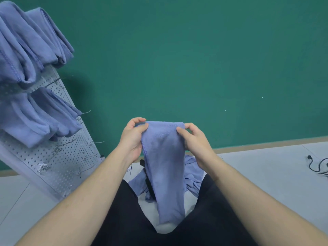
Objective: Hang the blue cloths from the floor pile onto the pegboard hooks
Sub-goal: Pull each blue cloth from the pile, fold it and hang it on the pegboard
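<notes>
Leaning at the left edge of the view, the white pegboard (pixel 58 157) is the marker for everything else. To the right of the pegboard a green wall (pixel 195 59) fills the upper view, its tan baseboard (pixel 266 142) running down to a pale grey floor (pixel 266 174), so the room beside the board lies wide and open. Far right of the pegboard a black cable (pixel 317 165) lies on the floor near the frame edge.

On the pegboard's upper part hang folded blue cloths (pixel 30 41), with a second cluster (pixel 39 118) below them; thin wire hooks (pixel 96 142) jut from the board's lower right side, bare.

Right of the pegboard, at mid-frame, both hands are raised side by side. The left hand (pixel 132 139) pinches the top left corner of a blue cloth (pixel 164 157) between thumb and curled fingers. The right hand (pixel 196 139) pinches the top right corner the same way, thumb pressed on the front of the fabric. The cloth's top edge is stretched between the two hands, and the rest drapes straight down below them, narrowing between the person's dark-trousered legs (pixel 204 219).

Behind the hanging cloth and below the hands, the floor pile (pixel 192 176) of crumpled blue cloths lies on the floor, near the pegboard's foot, with a dark object (pixel 148 181) partly hidden among it
</notes>
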A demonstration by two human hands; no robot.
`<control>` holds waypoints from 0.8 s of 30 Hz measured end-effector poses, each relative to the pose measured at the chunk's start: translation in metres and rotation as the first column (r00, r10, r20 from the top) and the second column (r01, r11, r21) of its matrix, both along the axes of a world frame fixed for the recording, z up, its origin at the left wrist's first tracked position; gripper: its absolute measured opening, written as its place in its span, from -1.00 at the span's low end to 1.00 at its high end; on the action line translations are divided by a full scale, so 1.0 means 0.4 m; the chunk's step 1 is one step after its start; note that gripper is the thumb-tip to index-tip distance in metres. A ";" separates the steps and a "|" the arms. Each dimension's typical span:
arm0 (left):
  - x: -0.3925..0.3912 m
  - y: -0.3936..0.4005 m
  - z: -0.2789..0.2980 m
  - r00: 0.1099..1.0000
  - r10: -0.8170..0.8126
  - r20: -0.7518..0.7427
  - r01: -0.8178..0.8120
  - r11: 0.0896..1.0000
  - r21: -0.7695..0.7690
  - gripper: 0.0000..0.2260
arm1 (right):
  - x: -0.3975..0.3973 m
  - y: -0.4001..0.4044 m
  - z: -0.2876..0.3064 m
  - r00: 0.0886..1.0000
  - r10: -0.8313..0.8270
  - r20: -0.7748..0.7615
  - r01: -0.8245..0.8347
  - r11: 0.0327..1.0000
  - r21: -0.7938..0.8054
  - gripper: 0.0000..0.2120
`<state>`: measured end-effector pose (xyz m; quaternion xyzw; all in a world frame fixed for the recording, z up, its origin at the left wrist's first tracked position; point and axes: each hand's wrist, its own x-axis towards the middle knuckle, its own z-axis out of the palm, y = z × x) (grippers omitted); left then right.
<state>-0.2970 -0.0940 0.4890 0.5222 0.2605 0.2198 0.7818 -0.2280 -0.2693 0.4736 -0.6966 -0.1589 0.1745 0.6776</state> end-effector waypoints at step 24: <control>0.016 -0.048 -0.018 0.996 -0.003 0.084 -0.005 0.996 0.092 -0.58 | -0.010 -0.021 -0.031 0.977 0.148 -0.152 -0.159 0.986 -0.060 -0.83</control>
